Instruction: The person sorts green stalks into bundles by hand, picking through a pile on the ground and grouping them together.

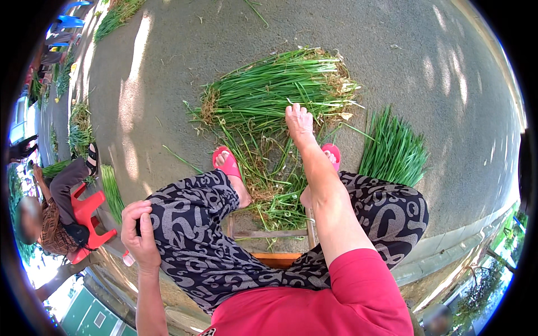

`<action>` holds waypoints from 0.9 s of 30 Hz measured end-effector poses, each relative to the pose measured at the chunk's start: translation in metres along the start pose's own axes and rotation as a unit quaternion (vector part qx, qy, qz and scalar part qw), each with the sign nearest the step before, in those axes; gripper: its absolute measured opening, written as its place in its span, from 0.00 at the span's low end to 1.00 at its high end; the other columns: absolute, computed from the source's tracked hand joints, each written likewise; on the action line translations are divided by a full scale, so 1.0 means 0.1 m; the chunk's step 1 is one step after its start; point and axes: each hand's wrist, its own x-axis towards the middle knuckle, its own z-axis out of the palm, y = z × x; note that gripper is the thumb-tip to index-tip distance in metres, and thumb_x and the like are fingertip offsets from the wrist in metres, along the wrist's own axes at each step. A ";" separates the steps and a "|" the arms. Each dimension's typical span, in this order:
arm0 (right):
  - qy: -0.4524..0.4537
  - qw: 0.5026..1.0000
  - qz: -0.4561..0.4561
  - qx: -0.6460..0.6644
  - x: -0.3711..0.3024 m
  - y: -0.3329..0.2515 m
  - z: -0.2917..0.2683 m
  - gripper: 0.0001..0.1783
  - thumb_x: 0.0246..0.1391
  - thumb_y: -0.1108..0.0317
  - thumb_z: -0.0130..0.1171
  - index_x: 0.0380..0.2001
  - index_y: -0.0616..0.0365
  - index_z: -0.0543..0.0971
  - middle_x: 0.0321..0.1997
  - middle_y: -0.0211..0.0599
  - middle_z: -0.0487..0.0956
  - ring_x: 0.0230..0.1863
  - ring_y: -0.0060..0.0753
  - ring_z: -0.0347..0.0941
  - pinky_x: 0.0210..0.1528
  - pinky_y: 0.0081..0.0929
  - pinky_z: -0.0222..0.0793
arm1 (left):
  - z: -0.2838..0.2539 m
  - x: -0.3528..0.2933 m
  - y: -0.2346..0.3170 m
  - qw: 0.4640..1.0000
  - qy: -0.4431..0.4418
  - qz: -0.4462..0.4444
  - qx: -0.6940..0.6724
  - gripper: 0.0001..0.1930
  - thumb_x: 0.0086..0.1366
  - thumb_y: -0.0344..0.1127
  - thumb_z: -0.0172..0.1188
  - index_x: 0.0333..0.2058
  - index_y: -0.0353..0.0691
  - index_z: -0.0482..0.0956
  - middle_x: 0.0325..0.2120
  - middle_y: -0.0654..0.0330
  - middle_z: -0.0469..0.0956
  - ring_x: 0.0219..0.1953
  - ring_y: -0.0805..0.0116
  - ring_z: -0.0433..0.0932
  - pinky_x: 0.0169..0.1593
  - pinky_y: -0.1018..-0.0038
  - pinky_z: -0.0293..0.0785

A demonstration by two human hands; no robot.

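My right hand [300, 122] reaches forward to the near edge of a large heap of green chives [269, 87]. Its fingers are closed at the stalks, and a pale stem end shows at the fingertips. The heap lies crosswise on the ground, with brown, withered leaves at both ends. My left hand [140, 232] rests against my left knee with bent fingers; its palm is hidden. Loose chives and dry trimmings [269, 179] spread between my feet. To the right lies a neater bundle of green chives [394, 148].
I sit low, with a wooden frame [272, 234] between my legs. On the left, a person sits on a red plastic stool [88, 215] beside another green bundle [112, 193]. More greens [119, 17] lie at the far left on the grey pavement [174, 67].
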 end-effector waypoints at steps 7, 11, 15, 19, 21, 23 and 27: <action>0.017 1.000 -0.016 0.002 0.04 0.00 0.05 0.05 0.52 0.66 0.52 0.30 0.51 0.76 0.32 0.33 0.76 0.36 0.37 0.75 0.33 0.37 0.71 | 0.01 0.01 0.00 1.000 0.000 0.006 0.004 0.04 0.63 0.24 0.50 0.33 0.33 0.74 0.38 0.54 0.77 0.43 0.65 0.74 0.52 0.71 0.67; 0.009 0.998 -0.056 0.010 -0.01 -0.07 -0.04 0.06 0.50 0.65 0.52 0.29 0.51 0.79 0.34 0.33 0.75 0.38 0.37 0.74 0.35 0.37 0.70 | 0.01 0.01 0.01 1.000 0.000 0.011 0.001 0.04 0.63 0.24 0.50 0.33 0.33 0.74 0.37 0.55 0.76 0.43 0.65 0.74 0.52 0.71 0.67; -0.051 0.983 -0.176 0.035 -0.24 -0.10 -0.20 0.05 0.47 0.67 0.56 0.27 0.50 0.80 0.38 0.33 0.73 0.46 0.37 0.70 0.45 0.36 0.66 | 0.01 0.01 0.02 1.000 -0.002 0.014 0.000 0.04 0.63 0.25 0.49 0.33 0.33 0.74 0.38 0.55 0.77 0.43 0.65 0.74 0.52 0.71 0.66; -0.235 0.903 -0.361 -0.002 -0.62 -0.03 -0.02 0.05 0.49 0.67 0.56 0.26 0.50 0.80 0.39 0.35 0.75 0.46 0.34 0.73 0.46 0.34 0.70 | 0.00 0.01 0.02 1.000 -0.006 0.019 0.001 0.04 0.63 0.25 0.49 0.33 0.33 0.74 0.38 0.55 0.77 0.43 0.65 0.74 0.52 0.71 0.66; -0.334 0.850 -0.405 -0.036 -0.78 0.01 0.05 0.09 0.53 0.67 0.53 0.30 0.54 0.82 0.43 0.38 0.76 0.49 0.40 0.74 0.46 0.34 0.74 | 0.00 0.01 0.01 1.000 -0.005 0.019 0.000 0.04 0.63 0.25 0.49 0.34 0.33 0.74 0.38 0.55 0.77 0.43 0.65 0.73 0.52 0.71 0.66; -0.285 0.896 -0.339 0.037 -0.88 0.12 0.09 0.08 0.52 0.68 0.53 0.34 0.55 0.80 0.43 0.38 0.76 0.48 0.41 0.73 0.45 0.35 0.75 | 0.00 0.01 0.01 1.000 -0.005 0.021 0.000 0.04 0.63 0.25 0.49 0.34 0.33 0.74 0.38 0.55 0.76 0.43 0.65 0.73 0.52 0.71 0.66; -0.159 0.963 -0.164 0.143 -0.85 0.43 0.05 0.09 0.48 0.76 0.53 0.35 0.57 0.72 0.42 0.43 0.70 0.44 0.46 0.72 0.44 0.37 0.75 | 0.01 -0.01 0.00 1.000 -0.002 0.015 -0.012 0.04 0.63 0.25 0.49 0.34 0.33 0.74 0.38 0.55 0.76 0.43 0.65 0.73 0.52 0.72 0.66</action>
